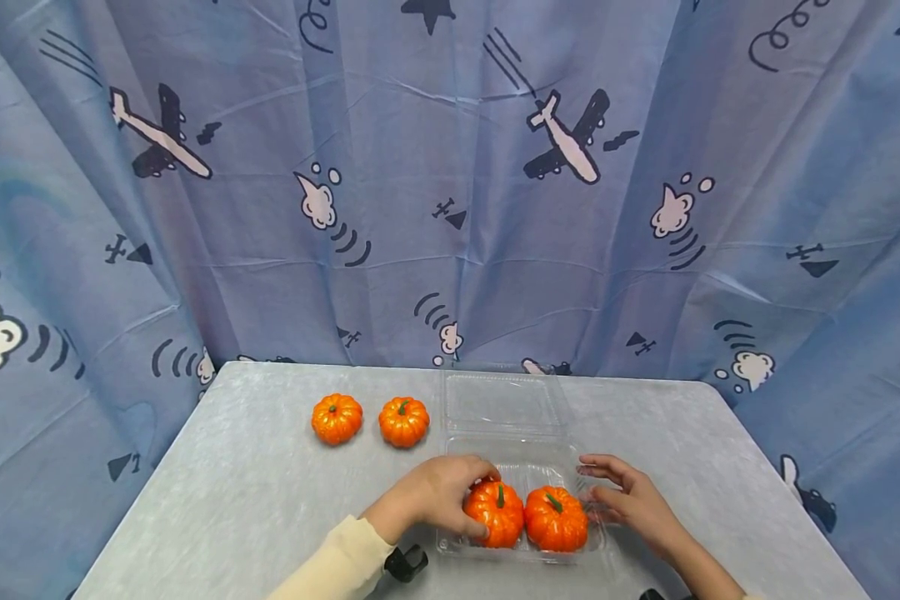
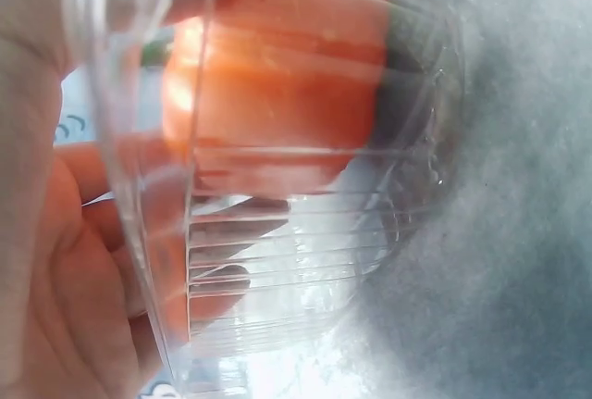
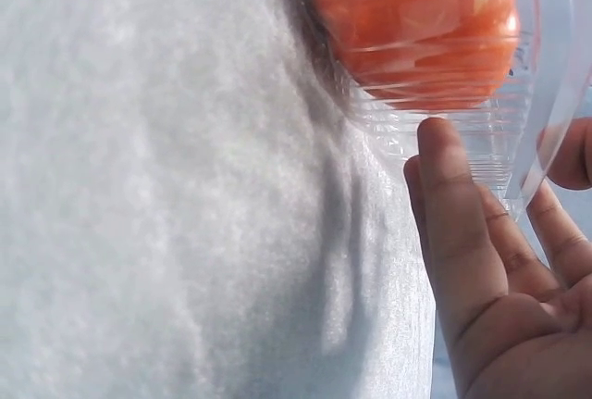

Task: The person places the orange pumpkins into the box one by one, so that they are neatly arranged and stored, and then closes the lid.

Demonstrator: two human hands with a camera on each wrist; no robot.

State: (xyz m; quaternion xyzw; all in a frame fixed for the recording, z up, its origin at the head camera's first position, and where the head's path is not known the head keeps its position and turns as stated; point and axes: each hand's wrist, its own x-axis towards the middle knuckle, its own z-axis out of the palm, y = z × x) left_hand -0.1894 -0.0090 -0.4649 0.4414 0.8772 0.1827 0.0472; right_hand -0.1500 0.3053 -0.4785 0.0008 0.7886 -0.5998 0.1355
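A clear plastic clamshell container (image 1: 521,554) lies opened on the table, with two small orange pumpkins side by side in its base. My left hand (image 1: 446,496) reaches over the container's left side and grips the left pumpkin (image 1: 504,521) between thumb and fingers. In the left wrist view, that pumpkin (image 2: 287,84) and some fingers show through the ribbed clear wall. The right pumpkin (image 1: 558,525), green stem up, sits beside it. At the container's right side is my right hand (image 1: 637,500), its fingers loosely extended close by the wall; the right wrist view shows the fingers (image 3: 453,205) just below the pumpkin.
Two more orange pumpkins, one at the left (image 1: 337,419) and one nearer the container (image 1: 404,422), stand on the grey-white table (image 1: 255,483). The container's clear lid (image 1: 502,404) lies folded back, away from me. A blue curtain (image 1: 420,183) with plane drawings hangs behind the table.
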